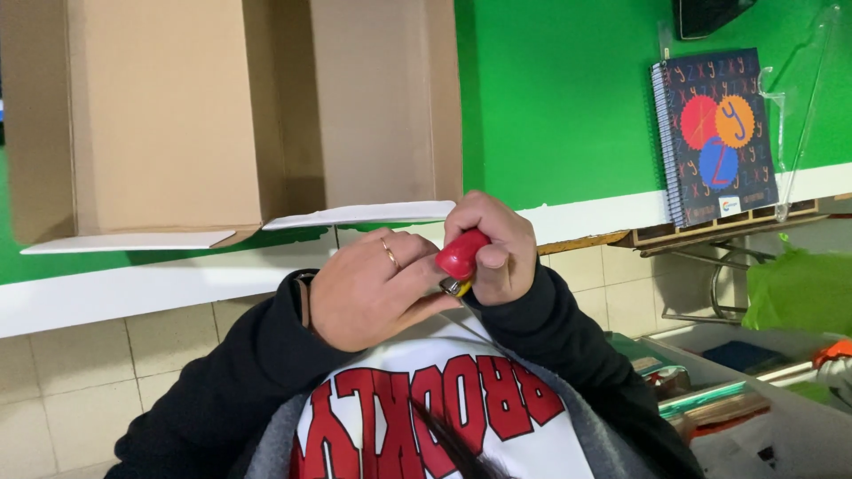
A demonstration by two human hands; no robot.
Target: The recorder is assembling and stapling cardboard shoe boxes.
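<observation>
My right hand (497, 244) is closed around a small tool with a red handle (460, 255) and a metal tip pointing down toward my chest. My left hand (373, 288), a ring on one finger, presses against the red-handled tool's lower end with its fingertips. Both hands are held close to my body, just below the table's white edge. An open cardboard box (177, 115) lies on the green table (568, 98) right above my hands, its flaps spread toward me.
A spiral notebook (714, 133) with a dark cover and coloured circles lies at the table's right side, next to a clear plastic piece (803, 106). Grey bins (754, 390) with mixed items stand on the tiled floor to my right.
</observation>
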